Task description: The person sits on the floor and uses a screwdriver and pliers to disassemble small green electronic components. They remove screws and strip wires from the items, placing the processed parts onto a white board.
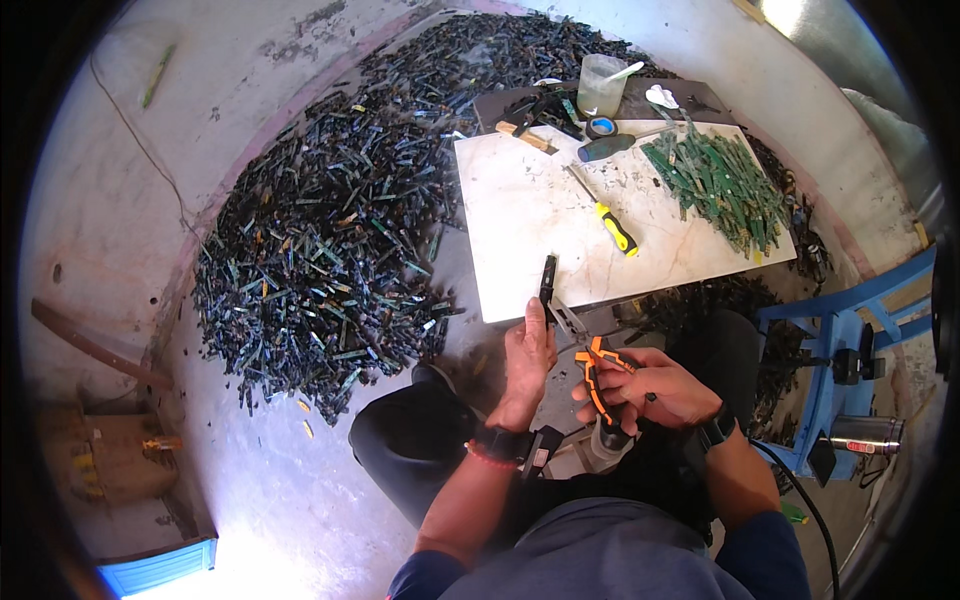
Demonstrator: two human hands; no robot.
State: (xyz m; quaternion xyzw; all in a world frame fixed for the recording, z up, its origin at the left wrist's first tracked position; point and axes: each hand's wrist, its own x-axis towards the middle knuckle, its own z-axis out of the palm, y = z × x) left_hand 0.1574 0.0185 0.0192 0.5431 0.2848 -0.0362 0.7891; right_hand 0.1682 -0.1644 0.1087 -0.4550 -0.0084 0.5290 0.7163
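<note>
My left hand (530,352) grips a narrow black strip (548,277) that stands upright, its thumb pressed along the lower end. In my right hand (672,388) is a pair of long-nose pliers (603,376) with orange and black handles, fingers wrapped round them. The jaws point up and left, reaching the strip just beside my left thumb; whether they bite on it I cannot tell. Both hands are in front of the near edge of a white board (520,215). On that board a yellow and black screwdriver (617,230) lies beyond my hands.
A large heap of dark strips (330,250) covers the floor at left and behind. Green strips (722,185) are piled on the board's right. A dark-handled tool (606,148), a tape roll (601,127) and a plastic cup (602,88) stand near the back. A blue chair (850,320) is at right.
</note>
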